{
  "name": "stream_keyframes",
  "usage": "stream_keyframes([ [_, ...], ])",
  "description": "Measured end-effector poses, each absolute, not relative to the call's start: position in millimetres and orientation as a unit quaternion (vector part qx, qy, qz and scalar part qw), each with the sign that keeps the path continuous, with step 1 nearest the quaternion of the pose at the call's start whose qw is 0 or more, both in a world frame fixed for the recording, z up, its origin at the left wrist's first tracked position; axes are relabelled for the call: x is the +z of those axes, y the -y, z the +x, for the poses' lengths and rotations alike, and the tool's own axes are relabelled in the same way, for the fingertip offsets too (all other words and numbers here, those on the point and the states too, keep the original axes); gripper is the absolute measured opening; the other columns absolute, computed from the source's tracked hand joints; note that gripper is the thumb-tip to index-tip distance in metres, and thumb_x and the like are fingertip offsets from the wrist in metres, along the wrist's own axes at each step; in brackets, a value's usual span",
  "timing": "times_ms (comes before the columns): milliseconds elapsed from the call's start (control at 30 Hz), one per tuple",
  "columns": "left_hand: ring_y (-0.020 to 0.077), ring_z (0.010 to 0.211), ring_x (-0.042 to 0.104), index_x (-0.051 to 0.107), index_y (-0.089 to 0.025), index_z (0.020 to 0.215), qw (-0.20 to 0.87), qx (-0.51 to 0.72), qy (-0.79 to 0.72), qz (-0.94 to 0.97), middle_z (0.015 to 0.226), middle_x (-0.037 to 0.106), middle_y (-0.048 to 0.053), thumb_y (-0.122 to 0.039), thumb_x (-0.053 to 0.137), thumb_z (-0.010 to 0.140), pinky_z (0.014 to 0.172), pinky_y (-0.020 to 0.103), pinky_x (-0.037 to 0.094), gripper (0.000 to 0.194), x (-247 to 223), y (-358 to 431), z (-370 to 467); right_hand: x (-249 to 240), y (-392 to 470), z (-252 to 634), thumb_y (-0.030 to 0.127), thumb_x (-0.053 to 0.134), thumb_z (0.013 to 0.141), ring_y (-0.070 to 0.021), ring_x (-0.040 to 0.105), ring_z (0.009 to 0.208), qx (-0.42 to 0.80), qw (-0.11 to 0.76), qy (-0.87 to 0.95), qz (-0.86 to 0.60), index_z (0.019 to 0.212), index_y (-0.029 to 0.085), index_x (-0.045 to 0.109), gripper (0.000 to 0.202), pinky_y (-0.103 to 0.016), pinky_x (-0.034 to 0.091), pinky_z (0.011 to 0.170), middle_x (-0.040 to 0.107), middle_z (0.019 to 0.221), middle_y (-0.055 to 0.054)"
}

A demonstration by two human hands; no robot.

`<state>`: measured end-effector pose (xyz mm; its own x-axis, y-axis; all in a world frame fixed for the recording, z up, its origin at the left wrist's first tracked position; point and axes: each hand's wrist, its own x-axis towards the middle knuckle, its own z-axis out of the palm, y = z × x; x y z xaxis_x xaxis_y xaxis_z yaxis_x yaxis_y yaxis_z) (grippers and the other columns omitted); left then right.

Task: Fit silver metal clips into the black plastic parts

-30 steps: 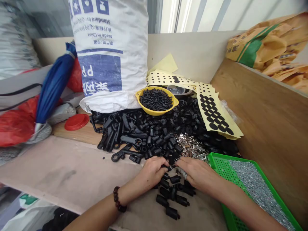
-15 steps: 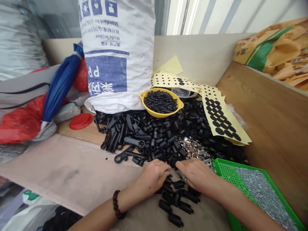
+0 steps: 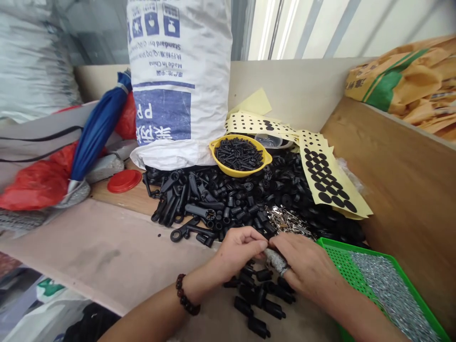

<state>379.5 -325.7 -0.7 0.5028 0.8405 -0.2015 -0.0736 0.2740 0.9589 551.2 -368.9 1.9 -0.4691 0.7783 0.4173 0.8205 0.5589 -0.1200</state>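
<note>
My left hand (image 3: 242, 247), with a beaded bracelet (image 3: 187, 295) at the wrist, is closed in a pinch of thumb and forefinger. Close against it, my right hand (image 3: 308, 261) has its fingers bent together, and a grey wrapping (image 3: 276, 261) covers its thumb. Whatever lies between the fingertips is too small or hidden to make out. Below both hands, several black cylinders with a small knob at one end (image 3: 259, 327) lie on the table covering. Just beyond the fingers are short black tubes (image 3: 233, 212) and a heap of small shiny metal clips (image 3: 287, 221).
Behind the parts stand a yellow basket (image 3: 265, 161) of black ribbed pieces and a white sack (image 3: 210, 95). Black handles (image 3: 199, 210) lie left. Sticker sheets (image 3: 309, 185) and a green tray (image 3: 359, 244) of metal pins are right, beside a wooden side panel (image 3: 402, 180).
Both hands have shifted slightly right. My right hand has turned so that its wrapped thumb shows, and my left thumb and forefinger now pinch more visibly. The view has tilted a little.
</note>
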Motion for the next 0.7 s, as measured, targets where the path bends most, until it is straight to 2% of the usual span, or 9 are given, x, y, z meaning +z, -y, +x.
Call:
stream_keyframes([
  [100,0.0100,0.056,0.055,0.064,-0.012,0.072,0.726,0.344,-0.363,0.473,0.059,0.062,0.001,-0.045,0.075,0.061,0.059,0.021,0.044,0.037,7.0,320.7,381.5,7.9,367.0,552.0,0.005,0.036,0.073,-0.0183,0.053,0.059,-0.006,0.251,0.839,-0.482,0.078,0.020,0.051,0.021,-0.027,0.038,0.055,0.057,0.065,-0.003],
  [167,0.0102,0.058,0.057,0.063,-0.012,0.073,0.720,0.347,-0.356,0.485,0.060,0.062,0.001,-0.045,0.076,0.061,0.061,0.022,0.046,0.038,9.9,318.0,381.4,11.5,366.9,553.3,0.004,0.035,0.073,-0.0166,0.055,0.061,0.066,0.267,0.830,-0.485,0.084,0.019,0.053,0.026,-0.025,0.041,0.055,0.059,0.069,-0.003],
  [300,0.0140,0.067,0.061,0.062,-0.013,0.084,0.667,0.330,-0.344,0.572,0.071,0.065,0.002,-0.040,0.065,0.074,0.066,0.026,0.048,0.029,7.8,312.6,374.5,14.0,368.7,559.1,0.002,0.034,0.069,-0.0155,0.060,0.071,0.164,0.279,0.810,-0.490,0.097,0.020,0.053,0.039,-0.024,0.046,0.062,0.063,0.080,-0.002],
  [367,0.0162,0.077,0.061,0.062,-0.014,0.091,0.557,0.302,-0.331,0.699,0.082,0.066,0.004,-0.030,0.056,0.083,0.071,0.027,0.047,0.019,5.2,308.7,365.9,13.0,369.5,563.6,0.005,0.034,0.075,-0.0161,0.060,0.070,0.182,0.273,0.794,-0.513,0.095,0.021,0.053,0.032,-0.025,0.046,0.062,0.065,0.080,-0.002],
  [433,0.0176,0.086,0.057,0.061,-0.016,0.095,0.375,0.236,-0.281,0.851,0.090,0.065,0.005,-0.017,0.048,0.086,0.077,0.029,0.044,0.015,2.1,304.5,355.5,11.0,369.9,568.1,0.010,0.034,0.082,-0.0170,0.061,0.068,0.183,0.264,0.776,-0.543,0.092,0.022,0.053,0.025,-0.026,0.046,0.060,0.066,0.079,-0.002],
  [533,0.0189,0.086,0.049,0.057,-0.016,0.089,0.128,0.115,-0.189,0.967,0.086,0.061,0.006,-0.005,0.045,0.086,0.077,0.030,0.039,0.017,-4.1,300.2,344.6,7.3,370.2,571.3,0.012,0.032,0.083,-0.0176,0.060,0.066,0.167,0.245,0.774,-0.560,0.088,0.022,0.053,0.024,-0.026,0.045,0.059,0.065,0.076,-0.002],
  [600,0.0195,0.083,0.046,0.054,-0.016,0.082,0.033,0.073,-0.163,0.983,0.080,0.058,0.005,-0.006,0.046,0.088,0.073,0.032,0.036,0.014,-8.4,298.8,343.7,5.2,370.3,570.4,0.009,0.032,0.081,-0.0180,0.060,0.066,0.152,0.221,0.789,-0.553,0.088,0.022,0.052,0.025,-0.027,0.045,0.059,0.065,0.076,-0.003],
  [700,0.0205,0.081,0.044,0.052,-0.015,0.075,-0.051,0.058,-0.139,0.987,0.078,0.054,0.005,-0.010,0.048,0.089,0.068,0.034,0.033,0.016,-13.2,296.2,348.7,3.0,371.0,567.6,0.006,0.032,0.078,-0.0191,0.062,0.069,0.119,0.197,0.808,-0.542,0.092,0.021,0.052,0.029,-0.028,0.046,0.061,0.065,0.079,-0.005],
])
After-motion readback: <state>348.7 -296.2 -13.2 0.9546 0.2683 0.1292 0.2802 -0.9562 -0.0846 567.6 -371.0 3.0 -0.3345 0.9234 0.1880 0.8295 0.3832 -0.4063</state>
